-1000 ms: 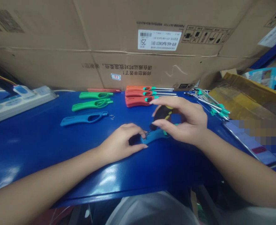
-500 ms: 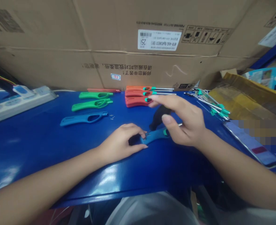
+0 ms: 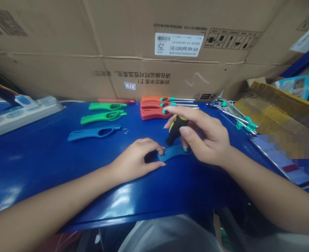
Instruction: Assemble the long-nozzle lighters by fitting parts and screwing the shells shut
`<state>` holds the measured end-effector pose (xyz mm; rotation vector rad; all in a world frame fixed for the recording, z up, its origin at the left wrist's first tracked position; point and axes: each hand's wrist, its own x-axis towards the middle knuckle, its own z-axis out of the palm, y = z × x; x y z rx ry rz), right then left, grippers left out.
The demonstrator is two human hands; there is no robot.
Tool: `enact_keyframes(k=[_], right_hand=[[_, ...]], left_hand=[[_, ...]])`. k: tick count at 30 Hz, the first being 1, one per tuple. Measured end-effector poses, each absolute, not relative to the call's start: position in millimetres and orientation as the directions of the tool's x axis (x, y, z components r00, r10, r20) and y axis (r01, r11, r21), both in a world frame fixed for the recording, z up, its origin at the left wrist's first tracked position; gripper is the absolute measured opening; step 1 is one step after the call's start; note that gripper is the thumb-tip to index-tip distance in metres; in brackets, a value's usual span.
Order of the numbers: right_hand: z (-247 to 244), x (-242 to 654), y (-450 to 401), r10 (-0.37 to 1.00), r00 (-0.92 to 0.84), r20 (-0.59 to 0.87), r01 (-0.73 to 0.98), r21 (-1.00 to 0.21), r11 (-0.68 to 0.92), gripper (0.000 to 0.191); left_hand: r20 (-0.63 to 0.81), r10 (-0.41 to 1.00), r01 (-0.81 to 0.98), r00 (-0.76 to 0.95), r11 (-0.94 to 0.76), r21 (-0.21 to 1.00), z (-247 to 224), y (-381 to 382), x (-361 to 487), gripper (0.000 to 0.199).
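Observation:
A blue lighter (image 3: 175,152) of the long-nosed kind lies on the table in front of me. My left hand (image 3: 137,159) grips its near-left end between thumb and fingers. My right hand (image 3: 206,134) is closed around a short black and yellow screwdriver (image 3: 177,130), whose tip points down at the lighter's left end, close to my left fingertips. The lighter's right end is hidden behind my right hand. Several small screws (image 3: 125,131) lie on the table beyond my left hand, beside a blue handle shell (image 3: 93,133).
Two green handle shells (image 3: 103,117) and a red one lie at the back left. Orange and red lighters (image 3: 154,113) line up by the cardboard box (image 3: 128,42). Metal rods with green parts (image 3: 238,117) are piled right, near a phone (image 3: 282,159). A power strip (image 3: 23,113) stands left.
The screwdriver has turned in my right hand, so yellow now shows on its handle. My right fingers have shifted around it. My left hand and the lighter stay in place.

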<state>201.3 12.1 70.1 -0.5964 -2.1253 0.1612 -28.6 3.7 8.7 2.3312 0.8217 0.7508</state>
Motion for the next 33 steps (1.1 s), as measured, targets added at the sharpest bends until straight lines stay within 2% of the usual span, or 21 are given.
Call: enact_keyframes(k=[3,5,8,10,11,15,16,19,21,25,26,27,31,33], right_hand=[[72.3,202.8,11.8,0.339,-0.444,0.830,0.431,-0.134,0.892,0.029],[73.1,202.7,11.2,0.296,-0.457,0.838,0.436,-0.079,0.897,0.028],[72.5,200.1,9.5,0.418,-0.484,0.769,0.367,-0.255,0.895,0.039],[71.9,198.8,8.8,0.482,-0.470,0.740,0.347,-0.347,0.871,0.037],[71.7,198.9,8.7,0.476,-0.452,0.754,0.362,-0.332,0.871,0.034],[71.3,201.0,9.5,0.293,-0.453,0.842,0.437,-0.077,0.896,0.031],[70.9,201.0,9.6,0.286,-0.464,0.839,0.422,-0.075,0.904,0.032],[69.0,198.9,9.3,0.407,-0.470,0.783,0.349,-0.259,0.901,0.042],[68.3,198.2,9.2,0.446,-0.469,0.763,0.341,-0.309,0.888,0.045],[71.2,201.6,9.5,0.273,-0.499,0.822,0.413,-0.050,0.909,0.043],[72.5,202.6,9.4,0.255,-0.518,0.817,0.414,-0.021,0.910,0.041],[73.7,203.3,9.2,0.269,-0.534,0.802,0.404,-0.037,0.914,0.040],[77.1,203.7,8.4,0.444,-0.536,0.718,0.359,-0.282,0.890,0.043],[77.6,204.4,8.7,0.420,-0.499,0.758,0.392,-0.235,0.890,0.035]], left_hand=[[0.331,0.677,0.366,0.658,-0.671,0.645,8.7,3.7,-28.4,0.020],[0.325,0.679,0.368,0.658,-0.667,0.649,9.0,3.8,-28.2,0.020],[0.313,0.686,0.377,0.657,-0.659,0.651,9.6,4.0,-27.8,0.019],[0.317,0.686,0.381,0.655,-0.662,0.645,9.6,4.0,-27.9,0.019],[0.322,0.684,0.380,0.655,-0.666,0.642,9.5,4.0,-28.0,0.019],[0.326,0.679,0.373,0.658,-0.669,0.643,9.5,3.7,-28.5,0.020],[0.319,0.682,0.373,0.658,-0.664,0.648,9.7,3.7,-28.6,0.019],[0.308,0.686,0.377,0.659,-0.656,0.654,10.2,3.6,-28.8,0.018],[0.317,0.684,0.379,0.657,-0.663,0.646,10.3,3.5,-28.9,0.019],[0.325,0.685,0.384,0.652,-0.668,0.638,10.9,3.2,-28.3,0.021],[0.318,0.687,0.385,0.653,-0.663,0.642,11.1,3.1,-28.2,0.021],[0.311,0.689,0.386,0.654,-0.658,0.646,11.2,3.1,-28.0,0.020],[0.311,0.686,0.378,0.658,-0.657,0.652,10.8,3.1,-28.0,0.018],[0.323,0.682,0.374,0.657,-0.666,0.645,10.2,3.1,-28.2,0.019]])
